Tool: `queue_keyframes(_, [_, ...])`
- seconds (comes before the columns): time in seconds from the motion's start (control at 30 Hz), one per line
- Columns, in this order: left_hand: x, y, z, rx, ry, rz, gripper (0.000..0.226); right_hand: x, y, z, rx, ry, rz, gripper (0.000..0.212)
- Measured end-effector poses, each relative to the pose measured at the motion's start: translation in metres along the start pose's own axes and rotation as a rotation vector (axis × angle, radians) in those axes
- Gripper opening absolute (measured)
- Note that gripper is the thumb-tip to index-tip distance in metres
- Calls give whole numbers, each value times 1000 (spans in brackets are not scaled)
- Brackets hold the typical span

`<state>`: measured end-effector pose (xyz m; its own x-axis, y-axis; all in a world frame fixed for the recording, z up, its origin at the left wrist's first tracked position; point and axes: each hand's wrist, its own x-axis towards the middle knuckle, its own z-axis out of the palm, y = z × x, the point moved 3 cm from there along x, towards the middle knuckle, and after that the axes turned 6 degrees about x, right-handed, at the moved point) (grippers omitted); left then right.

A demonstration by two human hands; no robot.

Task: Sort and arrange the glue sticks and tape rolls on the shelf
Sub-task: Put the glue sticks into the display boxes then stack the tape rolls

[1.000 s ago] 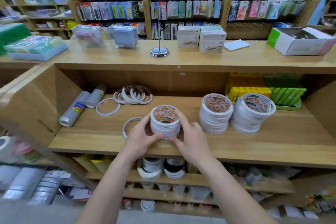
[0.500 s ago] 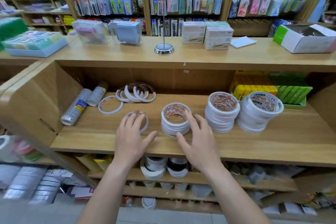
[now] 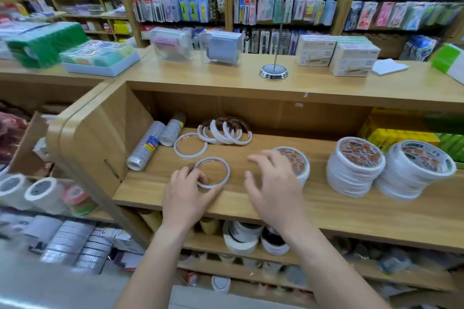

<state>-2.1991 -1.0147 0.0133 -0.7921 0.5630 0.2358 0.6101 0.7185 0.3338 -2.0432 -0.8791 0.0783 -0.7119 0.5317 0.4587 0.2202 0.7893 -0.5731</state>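
Risk: I judge the thin white tape ring (image 3: 212, 172) could slide off the wooden shelf's (image 3: 326, 211) front edge if my pinch slips.
Left hand (image 3: 185, 190): pinching that ring's near rim, close to the front edge.
Right hand (image 3: 273, 183): released, blurred, holding nothing, just beside the low white tape-roll stack (image 3: 300, 165).

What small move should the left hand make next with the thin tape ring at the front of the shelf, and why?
Probably lift the thin white tape ring and set it on the short stack of white tape rolls. The left hand pinches its near edge, it lies flat and alone on the wooden shelf, and the open right hand hovers beside that stack.
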Motion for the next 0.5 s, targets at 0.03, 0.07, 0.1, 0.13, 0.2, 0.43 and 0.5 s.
queue_keyframes(0.03, [2, -10, -4, 15, 26, -20, 41, 10, -8, 16, 51, -74, 15, 34])
queue_keyframes(0.07, [4, -20, -6, 17, 40, -48, 46, 20, -13, 32, 92, -137, 45, 37])
queue_keyframes(0.1, [7, -27, -8, 13, 50, -75, 54, 31, -16, 47, 112, -182, 92, 41])
queue_keyframes(0.13, [9, -33, -10, 16, 60, -87, 64, 41, -17, 60, 105, -211, 149, 45])
queue_keyframes(0.2, [16, -36, -12, 55, 61, -45, 81, 61, -12, 80, 26, -227, 243, 58])
queue_keyframes(0.43, [36, -37, -10, 52, -175, 112, 101, 77, 11, 109, -85, -209, 306, 63])
queue_keyframes(0.5, [21, -41, -15, 25, -94, 179, 92, 65, 12, 107, -59, -125, 261, 53])
